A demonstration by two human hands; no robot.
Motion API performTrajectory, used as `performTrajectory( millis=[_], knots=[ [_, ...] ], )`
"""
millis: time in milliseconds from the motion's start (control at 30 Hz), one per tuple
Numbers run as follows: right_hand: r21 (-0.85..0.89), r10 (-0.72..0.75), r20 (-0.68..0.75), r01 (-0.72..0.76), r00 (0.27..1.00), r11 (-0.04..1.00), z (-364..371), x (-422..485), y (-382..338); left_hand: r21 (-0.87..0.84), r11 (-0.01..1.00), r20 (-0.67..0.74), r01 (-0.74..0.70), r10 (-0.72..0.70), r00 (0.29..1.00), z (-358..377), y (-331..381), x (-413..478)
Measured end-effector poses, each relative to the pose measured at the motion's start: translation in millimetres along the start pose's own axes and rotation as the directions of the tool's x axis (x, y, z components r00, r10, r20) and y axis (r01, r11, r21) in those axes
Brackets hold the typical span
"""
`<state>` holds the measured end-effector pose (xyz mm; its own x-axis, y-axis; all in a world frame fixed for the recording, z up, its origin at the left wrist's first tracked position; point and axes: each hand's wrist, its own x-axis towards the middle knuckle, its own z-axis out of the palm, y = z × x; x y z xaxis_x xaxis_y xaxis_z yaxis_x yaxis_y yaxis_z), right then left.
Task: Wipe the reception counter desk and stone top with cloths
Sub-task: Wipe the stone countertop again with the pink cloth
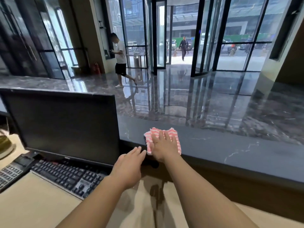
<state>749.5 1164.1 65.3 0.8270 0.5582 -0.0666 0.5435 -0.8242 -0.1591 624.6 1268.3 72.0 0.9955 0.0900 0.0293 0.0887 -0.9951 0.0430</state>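
1. Your right hand lies flat, fingers spread, on the pink-and-white striped cloth, at centre frame. It presses the cloth onto the dark grey veined stone worktop and does not clench it. A flat palm like this likely spreads pressure across the cloth so it drags evenly.
2. The cloth sits at the near edge of the stone worktop, just right of the black flat monitor. One corner hangs slightly over that edge.
3. Your left hand is released, fingers straight and together, holding nothing. It hovers just below and left of the cloth, fingertips near it; I cannot tell whether they touch. It seems ready to steady or catch the cloth.
4. By the look of it, wiping is under way at the left end of the stone worktop. The long stretch toward the right of the frame is yet to be covered.
5. The pale beige lower worktop, in the lower left, carries the monitor, a black keyboard and a dark keypad device. These will need wiping around.
6. Containers: a round pale object at the far left edge is cut off, so I cannot tell what it is or holds.
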Motion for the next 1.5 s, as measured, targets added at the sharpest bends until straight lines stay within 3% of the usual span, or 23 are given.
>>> performTrajectory(
  millis=[133, 333, 567, 733, 933, 1167, 1367, 1500],
  knots=[
    [0.027, -0.154, 0.060, 0.152, 0.986, 0.988, 5.8, 23.6, -33.7, -0.054, 0.998, -0.055, -0.015, 0.012, 0.998, 2.3, -11.5, -6.7],
    [0.035, -0.189, 0.102, 0.187, 0.977, 0.982, 2.0, 29.4, -24.8, -0.043, 0.999, -0.041, 0.001, -0.003, 0.999, 0.2, -9.4, -3.1],
    [-0.002, 0.034, 0.081, -0.034, 0.996, 0.999, -11.9, -6.5, 69.3, 0.038, 0.999, 0.017, 0.009, -0.009, 1.000, -8.6, 24.2, 27.1],
    [-0.006, 0.238, 0.069, -0.239, 0.969, 0.971, -20.2, -33.5, 138.8, -0.004, 1.000, 0.074, 0.019, -0.018, 0.997, -6.6, 38.7, 43.5],
    [0.012, 0.312, 0.077, -0.314, 0.947, 0.949, -21.9, -32.9, 144.1, 0.024, 0.998, 0.099, 0.055, -0.057, 0.993, -11.2, 39.5, 54.0],
    [0.028, 0.201, 0.108, -0.205, 0.974, 0.978, -19.0, 14.1, 93.4, -0.013, 0.999, 0.106, 0.038, -0.036, 0.994, -20.4, 32.7, 59.4],
    [0.139, -0.017, 0.202, -0.012, 0.979, 0.990, -19.8, 67.4, 19.0, 0.017, 0.999, 0.143, 0.035, -0.038, 0.989, -23.7, 29.8, 62.0],
    [0.113, -0.123, 0.225, 0.100, 0.967, 0.989, -18.4, 79.7, -5.9, -0.019, 0.999, 0.186, 0.043, -0.038, 0.982, -28.2, 27.7, 63.7]
  ],
)
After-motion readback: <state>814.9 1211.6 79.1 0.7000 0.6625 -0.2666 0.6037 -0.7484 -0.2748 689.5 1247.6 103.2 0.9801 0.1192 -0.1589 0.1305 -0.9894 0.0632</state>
